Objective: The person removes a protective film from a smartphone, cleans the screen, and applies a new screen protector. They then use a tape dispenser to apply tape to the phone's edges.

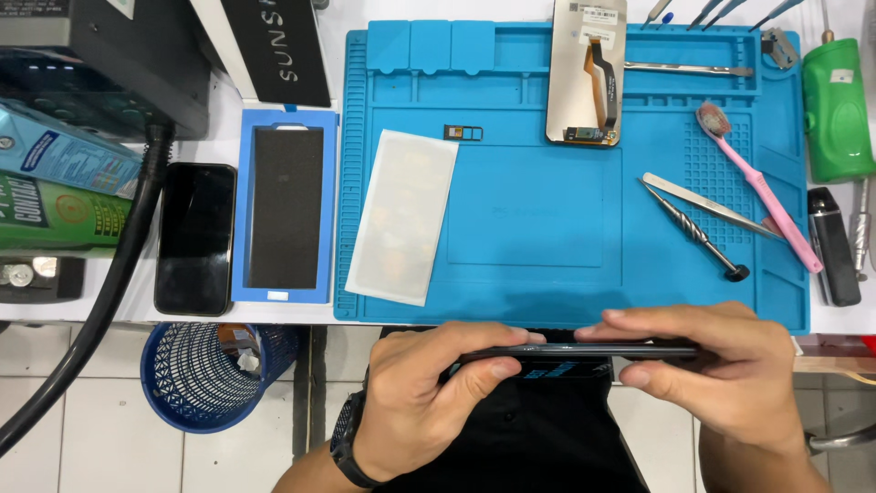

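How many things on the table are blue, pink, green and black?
Blue: 2, the work mat and the frame
Pink: 1, the toothbrush
Green: 1, the bottle
Black: 2, the phone and the small stick-shaped device
Total: 6

Bright, even overhead light fills the sharp picture, casting only soft short shadows, with a mild sheen on the dark phone (194,237) near the desk's (347,110) left edge and slight bowing at the corners.
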